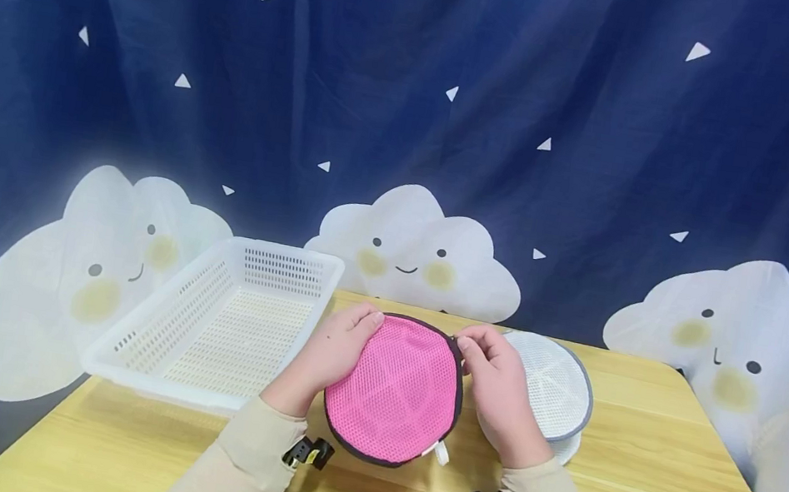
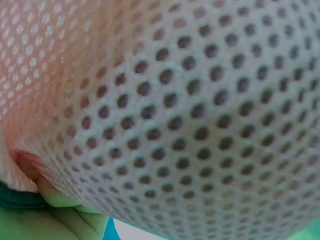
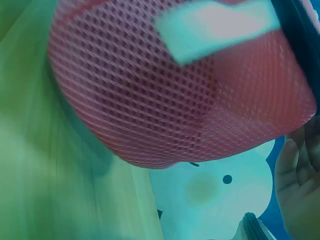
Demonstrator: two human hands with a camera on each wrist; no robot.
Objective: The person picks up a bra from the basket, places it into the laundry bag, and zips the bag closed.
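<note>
A round pink mesh laundry bag (image 1: pixel 392 397) with a dark zipped rim is held up over the table. My left hand (image 1: pixel 336 347) grips its left side, thumb on the front face. At the upper right rim, my right hand (image 1: pixel 498 391) pinches the dark edge between thumb and fingers. A small white tag (image 1: pixel 441 453) hangs from the lower right rim. Mesh fills most of the left wrist view, where part of the left hand (image 2: pixel 65 217) shows at the lower left. In the right wrist view, the bag's rounded mesh side (image 3: pixel 145 95) bulges above the wood.
White mesh laundry bags with a grey rim (image 1: pixel 549 385) lie stacked behind the right hand. A white plastic basket (image 1: pixel 148 384) with slotted walls stands on the left of the wooden table (image 1: pixel 672 478). Behind hangs a dark blue curtain (image 1: pixel 421 56) with clouds.
</note>
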